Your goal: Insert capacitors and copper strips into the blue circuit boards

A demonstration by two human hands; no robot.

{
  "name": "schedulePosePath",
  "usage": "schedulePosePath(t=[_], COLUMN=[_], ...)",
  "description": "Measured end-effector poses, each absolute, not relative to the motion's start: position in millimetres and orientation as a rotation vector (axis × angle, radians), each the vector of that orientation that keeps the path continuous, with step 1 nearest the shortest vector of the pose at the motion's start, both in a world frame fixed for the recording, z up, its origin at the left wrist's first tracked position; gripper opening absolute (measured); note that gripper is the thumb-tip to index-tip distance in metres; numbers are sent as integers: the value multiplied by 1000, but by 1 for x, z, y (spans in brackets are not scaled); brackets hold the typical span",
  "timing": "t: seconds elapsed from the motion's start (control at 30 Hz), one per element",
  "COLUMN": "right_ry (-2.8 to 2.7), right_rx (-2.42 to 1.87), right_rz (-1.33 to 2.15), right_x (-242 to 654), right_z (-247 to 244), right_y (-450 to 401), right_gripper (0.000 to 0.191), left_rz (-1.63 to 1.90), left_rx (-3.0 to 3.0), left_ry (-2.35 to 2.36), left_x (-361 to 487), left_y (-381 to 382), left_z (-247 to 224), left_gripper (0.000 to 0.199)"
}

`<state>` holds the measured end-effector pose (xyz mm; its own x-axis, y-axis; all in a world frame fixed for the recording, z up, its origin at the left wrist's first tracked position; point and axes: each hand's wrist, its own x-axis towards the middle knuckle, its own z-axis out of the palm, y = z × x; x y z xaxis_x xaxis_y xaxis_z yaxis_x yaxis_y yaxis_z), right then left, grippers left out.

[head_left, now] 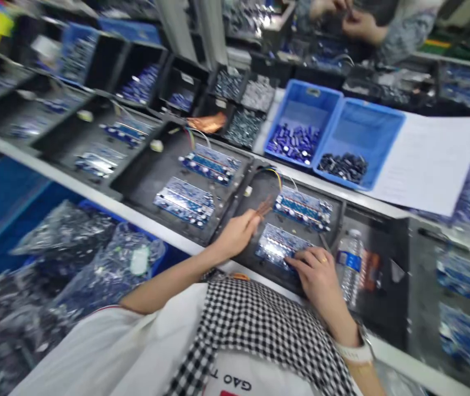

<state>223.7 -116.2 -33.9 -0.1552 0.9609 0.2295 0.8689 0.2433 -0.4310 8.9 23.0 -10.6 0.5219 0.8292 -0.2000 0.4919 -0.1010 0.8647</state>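
Near side of dark tray (261,187): right hand (320,275), fingertips at near circuit board (274,242); cannot tell whether grip pinches anything. Left of it, left hand (237,234) clasps thin brown leads (264,207). Step in hand seems fingertip work on board; next move calls for light, exact touch. Farther, wired board (303,208); beyond, blue bins (309,107).

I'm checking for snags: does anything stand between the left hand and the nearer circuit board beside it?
Nothing visible does: the left hand, holding thin brown pieces, is just beside the nearer circuit board. The right hand is at the board's opposite side.
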Motion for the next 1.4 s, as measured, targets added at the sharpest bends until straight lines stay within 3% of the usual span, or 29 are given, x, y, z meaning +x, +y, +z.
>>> schedulePosePath(t=[0.13,0.23,0.3,0.37,0.5,0.77,0.9,1.03,1.2,1.4], right_ry=[-1626,-1133,-1047,-1003,-958,-1169,-631,-469,-475,-508], right_rx=[-1916,-2376,-2614,-2755,-2681,-2270,-2387,-2378,-2274,-2177], right_rz=[7,-413,-406,-229,-135,118,-125,141,274,426], right_x=[261,297,309,311,305,337,431,499,506,486], right_z=[-23,-26,-30,-35,-41,-33,-40,-54,-59,-12], right_y=[-150,-186,-207,-219,-216,-222,-260,-284,-284,-293], right_gripper=[29,54,73,68,50,41,57,66,76,75], left_rz=[422,429,419,385,181,-277,-337,-293,-193,-124], left_rx=[1786,1770,1738,1697,1818,2603,2735,2686,2669,2663], left_ry=[1081,1028,980,926,853,712,816,879,930,1024], left_x=[7,2,2,10,62,203,240,256,260,226], left_y=[26,24,19,14,-3,-47,-41,-42,-52,-38], left_z=[-12,-9,-8,-8,-2,13,2,-6,-4,25], left_gripper=[31,32,35,40,42,58,73,70,52,51])
